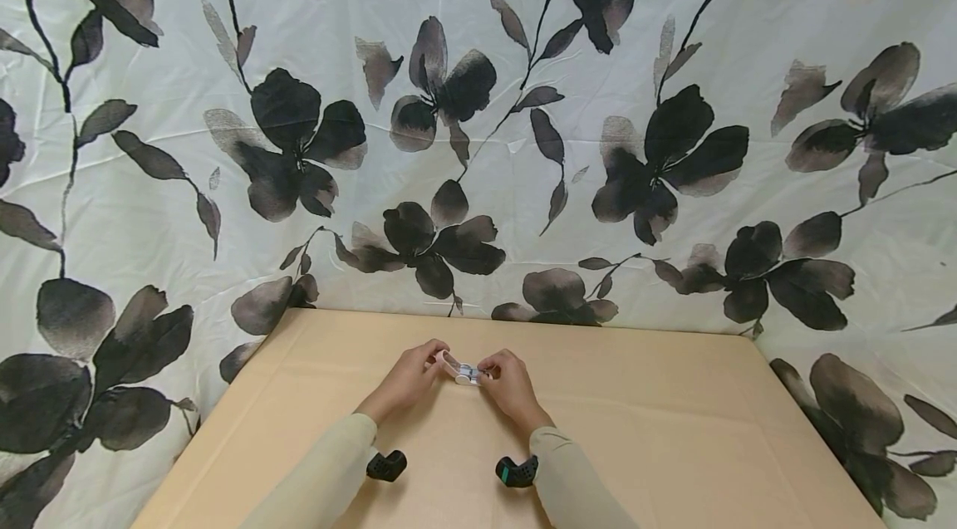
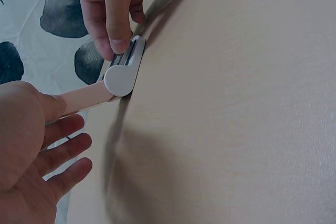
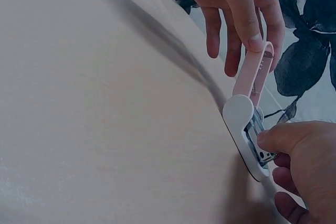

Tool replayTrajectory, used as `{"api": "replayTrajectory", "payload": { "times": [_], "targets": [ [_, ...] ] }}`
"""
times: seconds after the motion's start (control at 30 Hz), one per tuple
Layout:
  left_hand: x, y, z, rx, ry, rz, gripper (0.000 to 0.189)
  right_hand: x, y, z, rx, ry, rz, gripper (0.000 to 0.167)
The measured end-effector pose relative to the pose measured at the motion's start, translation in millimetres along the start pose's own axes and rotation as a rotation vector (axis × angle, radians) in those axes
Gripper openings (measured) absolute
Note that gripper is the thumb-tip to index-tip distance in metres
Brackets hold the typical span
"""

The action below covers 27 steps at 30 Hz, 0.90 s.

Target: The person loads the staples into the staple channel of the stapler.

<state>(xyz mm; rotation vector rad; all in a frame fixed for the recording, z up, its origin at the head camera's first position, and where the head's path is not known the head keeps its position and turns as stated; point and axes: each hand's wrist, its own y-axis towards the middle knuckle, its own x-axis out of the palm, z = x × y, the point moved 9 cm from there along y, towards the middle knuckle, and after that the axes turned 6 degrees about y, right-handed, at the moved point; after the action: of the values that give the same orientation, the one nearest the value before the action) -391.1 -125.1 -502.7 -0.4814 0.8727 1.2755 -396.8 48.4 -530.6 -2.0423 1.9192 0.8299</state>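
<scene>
A small pink and white stapler (image 1: 465,376) is folded wide open between my two hands over the table. My left hand (image 1: 409,379) pinches the end of its pink top arm (image 3: 245,81) between thumb and fingers; in the left wrist view the other fingers spread loosely below. At the white base (image 3: 237,111), my right hand (image 1: 514,388) has its thumb and fingers on the metal staple channel (image 3: 254,125) and grips there. The inside of the pink arm faces partly toward the right wrist camera. The fingertips hide part of the channel in the left wrist view.
A light tan table (image 1: 658,421) spreads around the hands. Behind it and at its sides hangs a white cloth (image 1: 523,180) with dark flowers. A black device (image 1: 386,466) sits at the left wrist and another black device (image 1: 517,472) at the right.
</scene>
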Motion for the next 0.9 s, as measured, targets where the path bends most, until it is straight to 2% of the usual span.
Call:
{"api": "replayTrajectory", "payload": {
  "times": [0.4, 0.63, 0.9],
  "targets": [
    [0.3, -1.0, 1.9, -0.004, -0.003, -0.011, 0.024, -0.6, -3.6, 2.1, 0.022, 0.02, -0.015, 0.011],
    [0.1, -4.3, 0.7, -0.021, -0.018, -0.02, 0.03, -2.7, -3.1, 0.1, -0.003, 0.022, -0.015, 0.018],
    [-0.8, -5.1, 0.3, -0.017, -0.028, -0.014, 0.03, -4.0, -3.7, 6.1, 0.033, 0.019, -0.031, 0.023]
  ]
}}
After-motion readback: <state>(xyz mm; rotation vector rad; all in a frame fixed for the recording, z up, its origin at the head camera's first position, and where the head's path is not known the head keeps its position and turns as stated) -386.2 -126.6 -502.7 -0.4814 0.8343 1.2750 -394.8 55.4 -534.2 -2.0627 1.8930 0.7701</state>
